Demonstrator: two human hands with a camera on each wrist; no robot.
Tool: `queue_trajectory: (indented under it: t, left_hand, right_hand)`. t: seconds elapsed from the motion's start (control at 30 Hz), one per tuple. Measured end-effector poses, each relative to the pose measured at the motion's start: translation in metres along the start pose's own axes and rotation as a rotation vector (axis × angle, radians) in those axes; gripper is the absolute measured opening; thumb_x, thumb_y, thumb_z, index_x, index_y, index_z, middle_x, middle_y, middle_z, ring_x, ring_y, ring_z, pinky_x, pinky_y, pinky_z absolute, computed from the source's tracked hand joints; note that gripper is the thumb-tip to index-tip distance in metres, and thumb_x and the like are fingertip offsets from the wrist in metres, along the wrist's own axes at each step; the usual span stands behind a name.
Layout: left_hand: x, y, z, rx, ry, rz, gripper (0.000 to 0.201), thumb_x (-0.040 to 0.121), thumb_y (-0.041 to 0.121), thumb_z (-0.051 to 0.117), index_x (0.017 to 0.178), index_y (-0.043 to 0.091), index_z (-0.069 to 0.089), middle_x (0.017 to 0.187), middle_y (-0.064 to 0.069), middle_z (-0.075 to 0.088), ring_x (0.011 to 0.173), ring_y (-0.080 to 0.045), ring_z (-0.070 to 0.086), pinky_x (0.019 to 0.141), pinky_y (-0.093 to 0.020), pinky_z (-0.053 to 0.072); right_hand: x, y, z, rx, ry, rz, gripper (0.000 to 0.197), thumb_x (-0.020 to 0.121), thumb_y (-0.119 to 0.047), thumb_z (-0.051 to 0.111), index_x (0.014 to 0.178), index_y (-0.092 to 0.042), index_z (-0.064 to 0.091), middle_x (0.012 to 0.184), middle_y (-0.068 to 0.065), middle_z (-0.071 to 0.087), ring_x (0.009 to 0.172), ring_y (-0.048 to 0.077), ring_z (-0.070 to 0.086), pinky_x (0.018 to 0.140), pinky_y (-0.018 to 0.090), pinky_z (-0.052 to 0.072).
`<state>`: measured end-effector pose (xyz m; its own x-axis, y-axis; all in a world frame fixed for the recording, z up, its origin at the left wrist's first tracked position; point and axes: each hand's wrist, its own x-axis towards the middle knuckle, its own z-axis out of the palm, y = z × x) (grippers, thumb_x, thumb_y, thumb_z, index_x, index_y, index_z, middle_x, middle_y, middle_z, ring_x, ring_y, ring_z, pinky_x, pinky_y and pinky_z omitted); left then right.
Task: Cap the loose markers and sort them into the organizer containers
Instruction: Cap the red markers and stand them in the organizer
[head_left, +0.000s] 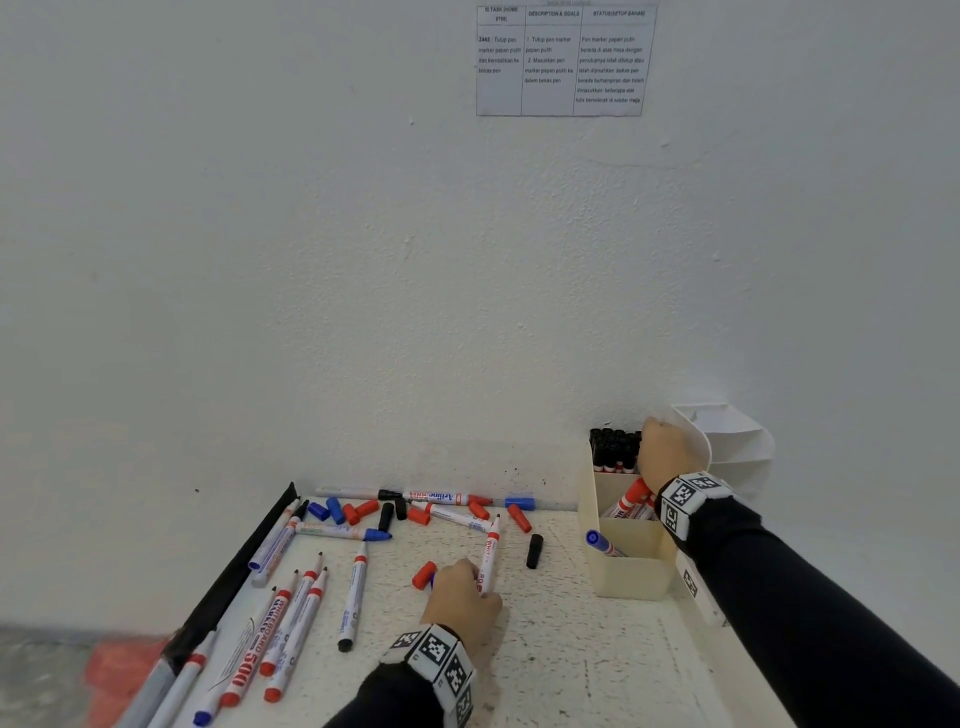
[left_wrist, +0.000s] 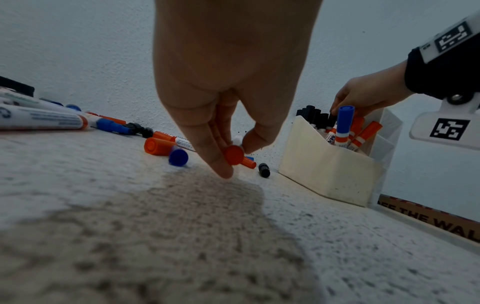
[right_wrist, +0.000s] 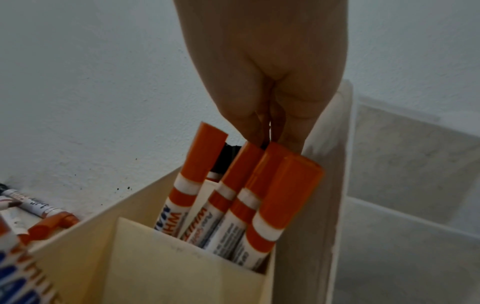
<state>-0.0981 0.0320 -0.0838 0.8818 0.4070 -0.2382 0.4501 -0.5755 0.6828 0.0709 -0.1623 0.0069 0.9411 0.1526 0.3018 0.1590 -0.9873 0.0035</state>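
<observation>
My left hand (head_left: 475, 582) is low on the table and pinches the rear end of an uncapped red marker (head_left: 491, 548) that lies pointing toward the wall. The left wrist view shows thumb and fingers closed round that marker's round red end (left_wrist: 233, 154). A cream organizer (head_left: 628, 577) stands at the right, holding black markers (head_left: 613, 447) at the back, capped red markers (right_wrist: 233, 195) in the middle and one blue marker (head_left: 600, 541) in front. My right hand (right_wrist: 271, 137) hangs over the middle compartment with bunched fingertips pinching a red marker's cap top.
Loose red, blue and black caps lie near the wall, with a red cap (head_left: 423, 574) and a black cap (head_left: 535, 551) closer in. Several uncapped markers (head_left: 353, 597) lie at the left, beside a black strip (head_left: 234, 582). A white folded holder (head_left: 737, 441) stands behind the organizer.
</observation>
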Motion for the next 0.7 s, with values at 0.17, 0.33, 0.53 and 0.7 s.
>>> queue_trajectory:
  t: [0.17,0.33,0.53,0.7]
  left_hand:
    - [-0.002,-0.002,-0.001,0.005,0.01,0.016,0.033,0.088,0.019,0.057,0.119,0.01,0.051,0.115,-0.004,0.054,0.092,-0.012,0.054,0.086,-0.019,0.049]
    - [-0.004,-0.004,-0.003,0.011,0.018,0.03,0.032,0.089,0.019,0.056,0.119,0.01,0.051,0.1,0.001,0.047,0.089,-0.01,0.05,0.078,-0.016,0.044]
    - [-0.006,-0.004,-0.005,0.012,0.019,0.034,0.033,0.089,0.019,0.056,0.121,0.011,0.049,0.105,-0.001,0.05,0.089,-0.01,0.051,0.078,-0.015,0.045]
    - [-0.01,-0.002,-0.006,0.016,0.004,0.045,0.032,0.089,0.019,0.055,0.119,0.01,0.05,0.099,0.002,0.047,0.089,-0.01,0.052,0.077,-0.015,0.046]
  right_hand:
    - [-0.004,-0.005,-0.006,-0.067,-0.068,0.003,0.02,0.093,-0.012,0.046,0.106,-0.006,0.059,0.102,0.006,0.065,0.094,0.022,0.061,0.081,0.027,0.045]
    - [-0.007,-0.01,-0.006,-0.047,-0.18,-0.003,0.023,0.092,-0.016,0.052,0.11,-0.004,0.058,0.11,0.009,0.064,0.101,0.022,0.062,0.084,0.027,0.046]
    - [-0.012,-0.007,0.0,0.003,-0.226,0.017,0.023,0.094,-0.014,0.046,0.111,-0.003,0.057,0.114,0.011,0.062,0.106,0.023,0.06,0.088,0.028,0.045]
    - [-0.01,-0.005,0.003,0.105,-0.17,0.02,0.028,0.094,-0.018,0.044,0.118,-0.004,0.051,0.123,0.011,0.058,0.107,0.024,0.059,0.087,0.029,0.045]
